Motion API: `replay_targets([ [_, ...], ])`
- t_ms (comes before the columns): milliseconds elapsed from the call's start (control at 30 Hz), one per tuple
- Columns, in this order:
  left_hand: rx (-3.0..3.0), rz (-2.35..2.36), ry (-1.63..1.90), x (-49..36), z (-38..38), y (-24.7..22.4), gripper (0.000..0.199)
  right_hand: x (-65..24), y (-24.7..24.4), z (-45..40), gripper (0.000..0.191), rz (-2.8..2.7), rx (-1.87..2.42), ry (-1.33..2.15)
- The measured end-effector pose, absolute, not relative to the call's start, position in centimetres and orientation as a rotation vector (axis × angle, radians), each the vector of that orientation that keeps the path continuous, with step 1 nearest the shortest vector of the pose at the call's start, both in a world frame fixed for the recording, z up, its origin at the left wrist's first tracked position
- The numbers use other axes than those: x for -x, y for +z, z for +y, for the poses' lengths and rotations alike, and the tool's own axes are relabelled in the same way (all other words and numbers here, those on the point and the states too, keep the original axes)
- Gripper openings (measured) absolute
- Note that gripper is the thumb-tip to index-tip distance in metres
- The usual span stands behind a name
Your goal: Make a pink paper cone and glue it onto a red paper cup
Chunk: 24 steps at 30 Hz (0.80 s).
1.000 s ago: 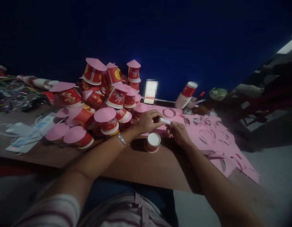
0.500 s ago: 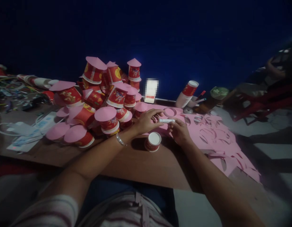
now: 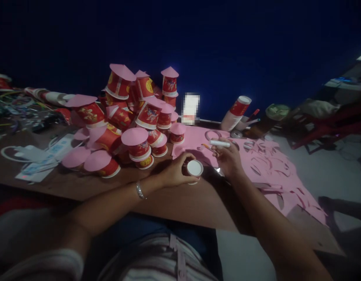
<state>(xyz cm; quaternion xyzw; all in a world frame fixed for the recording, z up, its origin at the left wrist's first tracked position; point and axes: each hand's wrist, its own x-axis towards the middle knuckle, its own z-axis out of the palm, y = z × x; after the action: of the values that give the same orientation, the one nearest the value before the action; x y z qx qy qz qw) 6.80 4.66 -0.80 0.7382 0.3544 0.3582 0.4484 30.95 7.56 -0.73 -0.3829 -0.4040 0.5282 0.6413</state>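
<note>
My left hand (image 3: 180, 169) is wrapped round a red paper cup (image 3: 195, 169) standing upside down on the table, its white base facing up. A slim white tube that looks like a glue stick (image 3: 220, 143) is gripped in my right hand (image 3: 229, 156), raised to the right of the cup. Beside the right fingers an orange, thin pointed object (image 3: 207, 147) shows over the pink paper; its kind is unclear. To the left of my hands, red cups topped with pink paper cones (image 3: 135, 142) are piled up.
Cut pink paper sheets (image 3: 262, 168) with round holes and scraps cover the table's right side. A stack of cups (image 3: 237, 111) leans at the back, near a lit, blurred-out phone (image 3: 191, 108). A power strip (image 3: 46, 160) with cables lies at left.
My left hand has left the white tube and moved down to grasp the cup. My right hand has lifted the tube slightly and moved right. The camera view has shifted a little.
</note>
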Motion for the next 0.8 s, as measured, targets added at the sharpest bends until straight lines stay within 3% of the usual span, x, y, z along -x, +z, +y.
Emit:
replay_targets([
  [367,-1.865,0.935,0.938,-5.4,5.7,-1.8,0.056,-28.0,-0.2,4.8,0.028,-1.239,0.855,1.107],
  [567,-1.939,0.888,0.97,-5.4,5.6,-1.8,0.055,-27.4,0.2,3.2,0.017,-1.533,0.942,0.704],
  [800,-1.904,0.932,0.983,-5.7,5.6,-2.4,0.065,-27.4,-0.3,2.9,0.01,-1.686,0.932,0.512],
])
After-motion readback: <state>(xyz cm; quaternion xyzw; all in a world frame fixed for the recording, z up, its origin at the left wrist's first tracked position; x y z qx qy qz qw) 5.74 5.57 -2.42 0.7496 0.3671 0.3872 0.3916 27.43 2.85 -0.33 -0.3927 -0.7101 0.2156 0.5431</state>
